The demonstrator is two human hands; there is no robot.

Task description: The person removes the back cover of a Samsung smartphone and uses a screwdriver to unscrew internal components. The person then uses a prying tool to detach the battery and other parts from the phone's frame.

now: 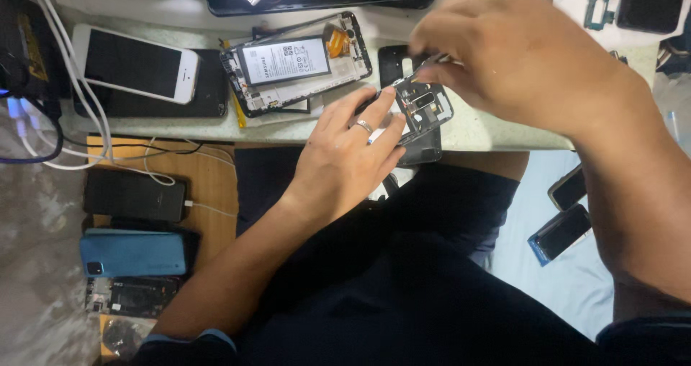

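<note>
The left hand [345,157] grips a small opened phone frame [425,107] at the bench [475,132] edge, its long axis tilted up toward the right. The right hand [518,60] pinches metal tweezers [425,65], tips down into the frame.

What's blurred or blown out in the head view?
Head view: the right hand is soft with motion blur, and the thin metal tool it pinches is smeared; the left hand and the phone frame it steadies look sharper. The white phone and pale table edge are bright, near clipping. The dark lap below loses detail.
</note>
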